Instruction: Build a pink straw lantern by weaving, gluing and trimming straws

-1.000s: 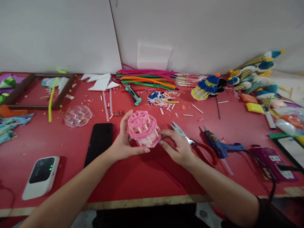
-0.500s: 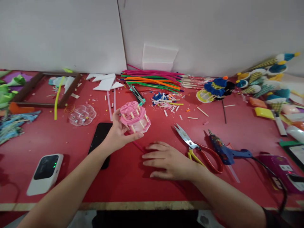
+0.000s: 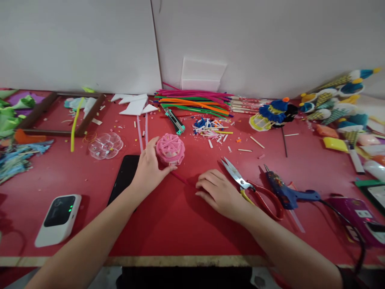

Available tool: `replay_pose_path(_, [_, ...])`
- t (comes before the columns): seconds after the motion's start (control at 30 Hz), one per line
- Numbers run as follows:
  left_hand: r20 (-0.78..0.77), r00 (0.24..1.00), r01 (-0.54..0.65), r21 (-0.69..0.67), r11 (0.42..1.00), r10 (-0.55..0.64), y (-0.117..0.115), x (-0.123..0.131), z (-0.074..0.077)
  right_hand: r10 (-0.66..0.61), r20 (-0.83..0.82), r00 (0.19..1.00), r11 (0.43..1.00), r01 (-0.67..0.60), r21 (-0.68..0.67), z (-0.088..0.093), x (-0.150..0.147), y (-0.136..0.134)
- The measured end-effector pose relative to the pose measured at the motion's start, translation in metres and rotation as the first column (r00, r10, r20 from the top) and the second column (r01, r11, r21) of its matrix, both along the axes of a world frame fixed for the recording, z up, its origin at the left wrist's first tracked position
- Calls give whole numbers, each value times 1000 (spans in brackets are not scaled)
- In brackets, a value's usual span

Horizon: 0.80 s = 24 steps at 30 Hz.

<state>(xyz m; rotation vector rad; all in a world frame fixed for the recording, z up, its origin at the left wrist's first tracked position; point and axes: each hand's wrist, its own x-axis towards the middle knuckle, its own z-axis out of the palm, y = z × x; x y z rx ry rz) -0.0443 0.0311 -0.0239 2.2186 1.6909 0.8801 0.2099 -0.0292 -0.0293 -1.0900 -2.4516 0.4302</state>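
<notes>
My left hand [image 3: 150,166] grips a small round pink craft piece [image 3: 170,149] by its side, thumb at the front and fingers behind. Its top, crossed by pink strips like spokes, faces up toward me. A dark pink pipe cleaner [image 3: 180,178] lies on the red tabletop below it and runs under the fingers of my right hand [image 3: 221,192]. Those fingers are curled down over it; the thumb is hidden. Just right of this hand are red-handled scissors [image 3: 240,180], with a yellow-handled tool [image 3: 247,197] partly under them.
A blue glue gun [image 3: 282,190] with a black cord rests at the right. On the left are a black phone [image 3: 123,176] and a white device [image 3: 58,220]. Behind lie a cutter knife [image 3: 174,120], coloured pipe cleaners [image 3: 192,100], cut sticks [image 3: 213,127] and a blue-topped craft [image 3: 272,112].
My left hand has tipped the pink piece so its top shows instead of its side sticks. My right hand has shifted slightly right, its spread fingers now curled; the pipe cleaner moved slightly.
</notes>
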Motion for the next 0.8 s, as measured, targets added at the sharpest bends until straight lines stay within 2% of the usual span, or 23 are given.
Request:
replay_pose_path(0.2, [-138,975,-183,-72,980,172,-2,0,8,138,-127,982,984,-151,-99,6,4,3])
replay_pose_path(0.33, [-160,981,-120,-74,990,107,2,-4,3,164,-192,968,979,-184,-90,3,1,2])
replay_pose_path(0.47, [-43,999,-11,-59,998,9,6,-8,-5,59,-259,964,993,-83,-84,2,0,4])
replay_pose_path(0.6, [-39,999,-29,-59,998,26,5,-9,-6,-99,-430,897,979,10,-205,5,2,5])
replay_pose_path(0.7, [-96,995,-47,-47,998,42,5,-9,-5,-232,-546,805,918,-3,-396,7,4,6])
replay_pose_path(0.8, [-102,994,-46,-57,997,40,6,-7,-1,-363,-593,719,804,-80,-589,9,5,6])
